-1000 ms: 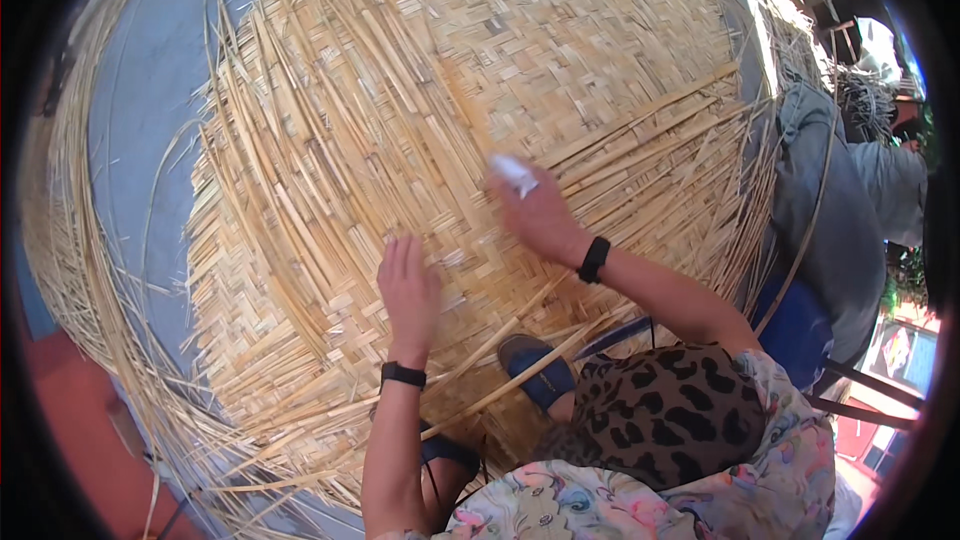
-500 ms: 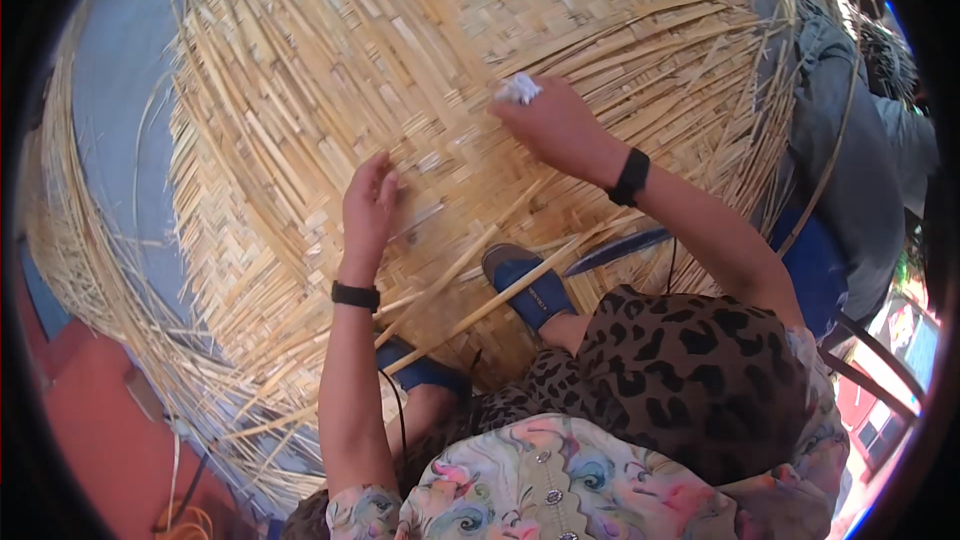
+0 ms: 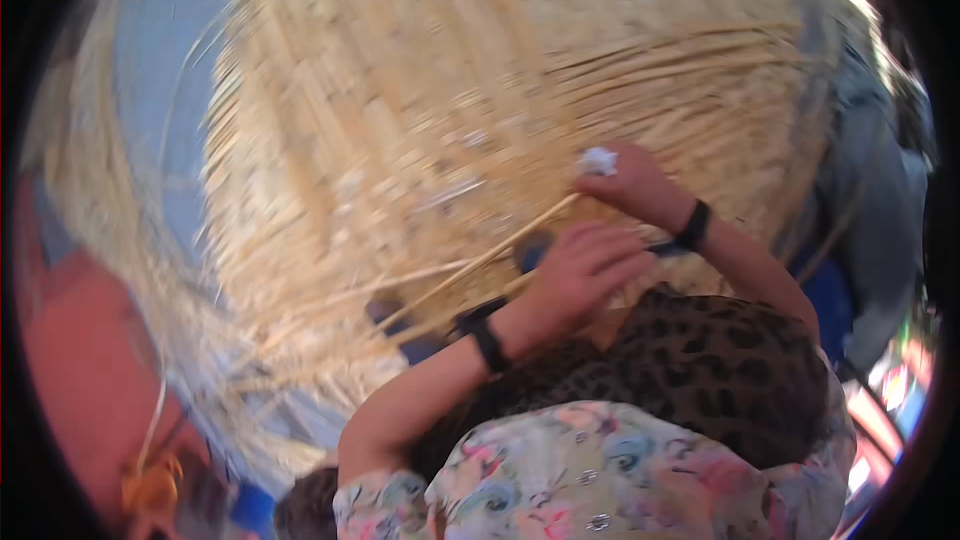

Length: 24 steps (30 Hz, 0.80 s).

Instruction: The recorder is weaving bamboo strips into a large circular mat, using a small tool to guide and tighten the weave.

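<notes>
A large woven mat of pale bamboo-like strips (image 3: 400,90) spreads in front of me. My right hand (image 3: 640,185) is closed over the mat's near right part, with a white wrapping (image 3: 598,162) on a finger or thumb. From its fingertips a long loose strip (image 3: 500,248) slants down to the left, its end pinched there. My left hand (image 3: 585,275) reaches across just below, fingers stretched out and apart, back upward, with no held thing visible. The picture is smeared by motion, so fine detail is lost.
Loose strip ends fringe the mat at the left (image 3: 100,140) and right. My feet in dark blue shoes (image 3: 400,325) rest on its near edge. A person in grey clothes (image 3: 870,180) is close at the right. Reddish floor (image 3: 90,360) shows at the left.
My left hand has swung right and nearer, from over the mat to beside my right hand. My right hand has come nearer and right, onto the loose strip's end. The view has shifted.
</notes>
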### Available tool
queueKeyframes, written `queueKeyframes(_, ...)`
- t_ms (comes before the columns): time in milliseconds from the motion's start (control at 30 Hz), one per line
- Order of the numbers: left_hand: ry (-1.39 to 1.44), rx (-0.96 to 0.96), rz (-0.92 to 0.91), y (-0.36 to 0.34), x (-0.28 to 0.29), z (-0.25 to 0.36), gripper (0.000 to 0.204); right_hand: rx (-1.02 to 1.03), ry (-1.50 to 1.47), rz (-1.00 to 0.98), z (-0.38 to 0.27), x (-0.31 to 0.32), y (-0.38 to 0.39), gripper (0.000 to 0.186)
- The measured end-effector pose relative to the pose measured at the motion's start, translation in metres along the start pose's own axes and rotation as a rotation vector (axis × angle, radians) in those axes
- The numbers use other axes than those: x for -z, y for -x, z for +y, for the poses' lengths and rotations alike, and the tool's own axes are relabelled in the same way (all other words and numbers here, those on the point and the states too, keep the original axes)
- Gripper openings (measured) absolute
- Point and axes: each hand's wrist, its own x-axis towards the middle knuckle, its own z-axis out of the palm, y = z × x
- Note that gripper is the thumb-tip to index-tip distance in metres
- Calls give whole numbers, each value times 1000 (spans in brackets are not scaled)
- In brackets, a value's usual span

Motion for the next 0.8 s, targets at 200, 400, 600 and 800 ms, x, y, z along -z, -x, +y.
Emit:
queueKeyframes(200,30,694,162,52,71,-50,31,253,67,595,12,-18,72,32)
queueKeyframes(400,235,752,124,12,45,-68,24,-860,-216,1117,119,-59,228,25)
queueKeyframes(600,251,647,-147,-17,8,-48,19,-1014,-134,888,139,-86,238,23)
queueKeyframes(800,193,554,-203,-17,5,-53,14,-1041,-313,1075,139,-93,243,26)
